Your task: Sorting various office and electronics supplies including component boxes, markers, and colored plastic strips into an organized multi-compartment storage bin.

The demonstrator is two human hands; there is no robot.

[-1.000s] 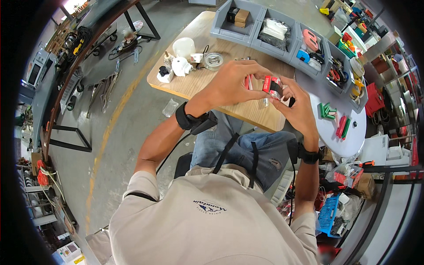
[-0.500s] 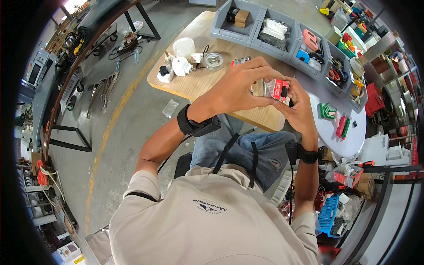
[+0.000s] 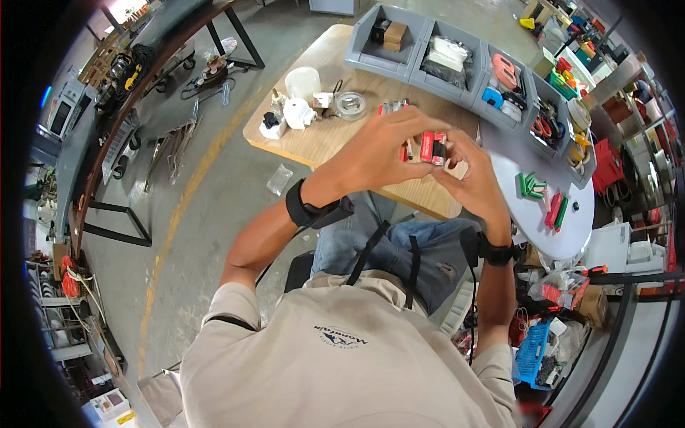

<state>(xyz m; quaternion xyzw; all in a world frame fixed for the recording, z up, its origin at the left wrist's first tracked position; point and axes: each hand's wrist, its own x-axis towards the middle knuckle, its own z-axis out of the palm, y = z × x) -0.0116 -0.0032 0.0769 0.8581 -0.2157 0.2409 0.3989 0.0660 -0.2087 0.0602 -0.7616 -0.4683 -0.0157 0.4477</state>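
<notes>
Above the wooden table's near edge, I hold a small red box with a black patch and pale edges (image 3: pixel 430 148). My left hand (image 3: pixel 382 150) is closed on its left side with thumb and fingers. The right hand (image 3: pixel 474 178) curls around the box's right side, fingertips and thumb at its edges. Some red and silver slender pieces show just left of the box, partly covered by the left fingers. Behind the left hand, several red-and-silver cylinders (image 3: pixel 394 107) lie on the wooden table (image 3: pixel 321 150).
Grey bins (image 3: pixel 414 75) line the table's far side. White bulb-like items (image 3: pixel 298 113) and a clear round dish (image 3: pixel 349 105) stand at the left. To the right, a white round table (image 3: pixel 549 246) carries green pieces (image 3: pixel 529 185) and red pieces (image 3: pixel 553 210).
The red box has shifted a little to the left and turned, showing more of its black patch. Both hands still hold it, with the right fingers repositioned.
</notes>
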